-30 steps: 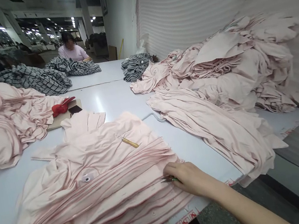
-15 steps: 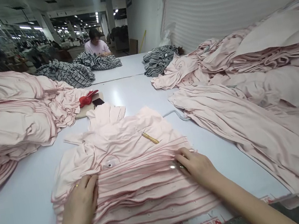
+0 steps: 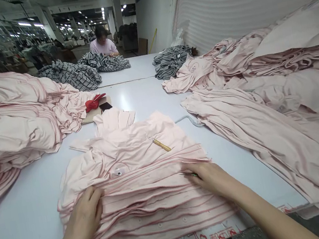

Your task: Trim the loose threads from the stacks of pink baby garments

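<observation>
A: how far along does this look to you guys?

B: Going by the stack of pale pink cloth garments with darker pink edges, partway through at best, just my guess. It's on the near middle of the glossy white desk, near side fanned into layered edges, far side kinda rumpled. Can't tell which layers are finished tbh.

A: and the hands?

B: The right hand is closed around a small thin metal tool with a green bit, tip right at the folds on the stack's right side. Most of it is hidden in the grip. The left hand rests on the left side, fingers loosely bent. No idea if it's pinching cloth, fingertips are out of sight.

A: what about the slim tool with a yellowish wooden handle?

B: Just lying on the rumpled far part, nobody touching it.

A: much left?

B: Could be. There's a bulky pale pink garment heap left and a long pale pink folded pile right, both cut off by the frame. Done or waiting, can't say. Far end has grey-and-black checked cloth bundles, partly hiding a person in a pale top.
</observation>
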`<control>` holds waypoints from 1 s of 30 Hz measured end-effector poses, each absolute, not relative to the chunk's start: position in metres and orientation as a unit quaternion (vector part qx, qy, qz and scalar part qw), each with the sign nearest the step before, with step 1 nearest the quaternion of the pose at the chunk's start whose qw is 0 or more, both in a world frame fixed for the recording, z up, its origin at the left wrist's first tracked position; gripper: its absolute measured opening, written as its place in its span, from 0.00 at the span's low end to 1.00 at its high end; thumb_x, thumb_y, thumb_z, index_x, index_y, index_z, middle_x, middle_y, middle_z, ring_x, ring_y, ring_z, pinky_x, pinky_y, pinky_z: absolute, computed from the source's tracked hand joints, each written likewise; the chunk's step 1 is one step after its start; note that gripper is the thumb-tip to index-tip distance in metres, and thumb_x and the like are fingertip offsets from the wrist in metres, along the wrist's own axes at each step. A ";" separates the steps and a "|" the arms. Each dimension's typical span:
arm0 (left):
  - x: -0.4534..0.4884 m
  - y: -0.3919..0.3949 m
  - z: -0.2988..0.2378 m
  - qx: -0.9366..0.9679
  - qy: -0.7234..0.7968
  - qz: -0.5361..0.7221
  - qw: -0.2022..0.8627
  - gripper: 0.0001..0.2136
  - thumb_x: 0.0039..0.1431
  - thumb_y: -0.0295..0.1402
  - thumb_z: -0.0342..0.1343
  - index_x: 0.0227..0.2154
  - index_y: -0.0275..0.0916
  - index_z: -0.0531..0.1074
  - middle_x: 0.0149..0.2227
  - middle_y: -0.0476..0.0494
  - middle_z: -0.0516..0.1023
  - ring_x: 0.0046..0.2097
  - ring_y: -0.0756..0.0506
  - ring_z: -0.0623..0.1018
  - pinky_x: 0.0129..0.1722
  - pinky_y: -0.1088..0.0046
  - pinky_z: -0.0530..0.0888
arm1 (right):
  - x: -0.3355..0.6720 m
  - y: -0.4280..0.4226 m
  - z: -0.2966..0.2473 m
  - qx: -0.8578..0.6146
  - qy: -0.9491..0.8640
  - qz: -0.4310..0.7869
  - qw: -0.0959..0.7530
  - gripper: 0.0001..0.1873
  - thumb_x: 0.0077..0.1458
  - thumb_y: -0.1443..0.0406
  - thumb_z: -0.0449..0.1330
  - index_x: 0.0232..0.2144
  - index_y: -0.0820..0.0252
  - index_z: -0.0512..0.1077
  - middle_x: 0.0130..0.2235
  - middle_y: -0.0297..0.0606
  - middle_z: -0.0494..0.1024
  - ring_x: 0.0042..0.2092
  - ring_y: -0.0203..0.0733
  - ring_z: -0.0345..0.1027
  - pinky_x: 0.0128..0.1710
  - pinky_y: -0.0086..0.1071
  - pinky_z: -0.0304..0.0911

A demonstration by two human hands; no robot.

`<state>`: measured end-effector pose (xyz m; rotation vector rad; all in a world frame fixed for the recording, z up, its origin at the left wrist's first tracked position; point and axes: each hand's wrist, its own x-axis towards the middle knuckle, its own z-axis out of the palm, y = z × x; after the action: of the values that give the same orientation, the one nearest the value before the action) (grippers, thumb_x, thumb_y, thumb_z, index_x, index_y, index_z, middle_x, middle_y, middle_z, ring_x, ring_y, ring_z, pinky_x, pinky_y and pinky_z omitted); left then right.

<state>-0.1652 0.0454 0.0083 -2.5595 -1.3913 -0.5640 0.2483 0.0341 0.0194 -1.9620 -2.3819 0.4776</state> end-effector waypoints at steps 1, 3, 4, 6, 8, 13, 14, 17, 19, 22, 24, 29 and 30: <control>-0.167 0.043 0.008 -0.867 -0.446 -0.192 0.115 0.11 0.61 0.25 0.44 0.36 0.39 0.72 0.34 0.44 0.75 0.33 0.48 0.76 0.31 0.74 0.72 | 0.244 0.038 0.020 -0.632 -0.762 0.140 0.018 0.18 0.59 0.69 0.53 0.51 0.53 0.70 0.47 0.39 0.79 0.47 0.48 0.72 0.41 0.33 0.61; -0.172 0.037 0.004 -0.876 -0.402 -0.204 0.173 0.11 0.61 0.25 0.45 0.37 0.39 0.73 0.36 0.43 0.77 0.34 0.47 0.76 0.32 0.73 0.71 | 0.234 0.046 0.020 -0.645 -0.756 0.106 0.026 0.21 0.59 0.70 0.53 0.54 0.53 0.68 0.49 0.39 0.77 0.47 0.47 0.72 0.40 0.32 0.60; -0.174 0.034 0.002 -0.878 -0.382 -0.210 0.196 0.10 0.61 0.24 0.46 0.37 0.39 0.73 0.37 0.42 0.78 0.35 0.46 0.76 0.34 0.72 0.72 | 0.231 0.050 0.020 -0.652 -0.753 0.090 0.021 0.21 0.59 0.70 0.53 0.54 0.54 0.68 0.50 0.39 0.76 0.46 0.46 0.72 0.38 0.32 0.60; -0.180 0.031 -0.004 -0.881 -0.357 -0.216 0.223 0.10 0.61 0.24 0.48 0.38 0.39 0.73 0.38 0.41 0.79 0.37 0.44 0.77 0.36 0.69 0.72 | 0.226 0.056 0.019 -0.662 -0.747 0.065 0.000 0.17 0.60 0.71 0.53 0.50 0.55 0.70 0.48 0.40 0.75 0.42 0.44 0.73 0.33 0.30 0.58; -0.184 0.030 -0.009 -0.884 -0.342 -0.224 0.225 0.09 0.60 0.26 0.50 0.38 0.40 0.74 0.38 0.41 0.79 0.38 0.42 0.77 0.38 0.66 0.71 | 0.224 0.060 0.019 -0.666 -0.744 0.053 -0.020 0.13 0.60 0.70 0.52 0.45 0.57 0.73 0.47 0.40 0.74 0.39 0.42 0.72 0.30 0.30 0.56; -0.182 0.036 -0.009 -0.892 -0.375 -0.230 0.106 0.07 0.61 0.34 0.52 0.37 0.42 0.74 0.46 0.42 0.77 0.45 0.44 0.77 0.44 0.67 0.72 | 0.229 0.061 0.020 -0.663 -0.747 0.044 -0.015 0.10 0.59 0.69 0.55 0.42 0.59 0.73 0.57 0.43 0.68 0.42 0.40 0.71 0.30 0.29 0.57; -0.180 0.038 -0.008 -0.889 -0.386 -0.231 0.089 0.08 0.62 0.35 0.50 0.36 0.42 0.74 0.47 0.42 0.77 0.45 0.44 0.77 0.44 0.68 0.72 | 0.231 0.060 0.020 -0.662 -0.748 0.037 -0.013 0.10 0.59 0.68 0.55 0.42 0.59 0.73 0.58 0.43 0.67 0.42 0.40 0.71 0.30 0.29 0.57; -0.174 0.049 -0.006 -0.878 -0.409 -0.230 0.090 0.10 0.64 0.35 0.47 0.37 0.42 0.74 0.43 0.43 0.77 0.43 0.46 0.77 0.44 0.69 0.73 | 0.239 0.058 0.018 -0.654 -0.756 0.019 -0.014 0.11 0.64 0.68 0.51 0.43 0.59 0.73 0.53 0.42 0.72 0.40 0.40 0.71 0.30 0.29 0.56; -0.168 0.056 -0.003 -0.864 -0.441 -0.221 0.104 0.11 0.64 0.36 0.47 0.37 0.41 0.74 0.42 0.42 0.77 0.42 0.44 0.77 0.43 0.68 0.73 | 0.243 0.057 0.014 -0.646 -0.763 0.019 -0.017 0.12 0.65 0.68 0.50 0.43 0.58 0.73 0.49 0.41 0.75 0.38 0.40 0.71 0.30 0.30 0.55; -0.159 0.061 0.005 -0.847 -0.485 -0.184 0.116 0.12 0.64 0.36 0.45 0.38 0.40 0.73 0.42 0.41 0.76 0.41 0.42 0.75 0.41 0.65 0.73 | 0.244 0.054 0.008 -0.647 -0.763 0.001 -0.010 0.11 0.66 0.67 0.50 0.44 0.57 0.72 0.45 0.41 0.76 0.37 0.41 0.70 0.30 0.30 0.53; -0.153 0.062 0.012 -0.838 -0.512 -0.146 0.115 0.12 0.63 0.34 0.44 0.40 0.40 0.72 0.40 0.40 0.75 0.40 0.41 0.74 0.39 0.64 0.72 | 0.241 0.053 0.006 -0.651 -0.759 -0.017 -0.007 0.10 0.65 0.68 0.51 0.42 0.57 0.72 0.42 0.41 0.75 0.36 0.42 0.69 0.28 0.30 0.50; -0.152 0.065 0.016 -0.827 -0.542 -0.118 0.090 0.11 0.63 0.33 0.43 0.34 0.40 0.71 0.33 0.42 0.74 0.34 0.43 0.74 0.35 0.65 0.71 | 0.234 0.051 0.006 -0.644 -0.762 -0.061 0.007 0.10 0.59 0.74 0.52 0.38 0.60 0.71 0.47 0.44 0.73 0.32 0.39 0.66 0.26 0.32 0.45; -0.155 0.064 0.014 -0.830 -0.537 -0.123 0.085 0.12 0.64 0.33 0.42 0.35 0.40 0.71 0.34 0.42 0.74 0.34 0.43 0.74 0.35 0.66 0.71 | 0.235 0.050 0.006 -0.639 -0.765 -0.075 0.011 0.11 0.60 0.75 0.50 0.37 0.60 0.71 0.46 0.43 0.74 0.31 0.38 0.66 0.26 0.32 0.45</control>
<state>-0.1549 0.0643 0.0139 -2.4754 -1.6026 -0.3658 0.2346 0.0498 0.0056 -1.9943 -2.3866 -0.2335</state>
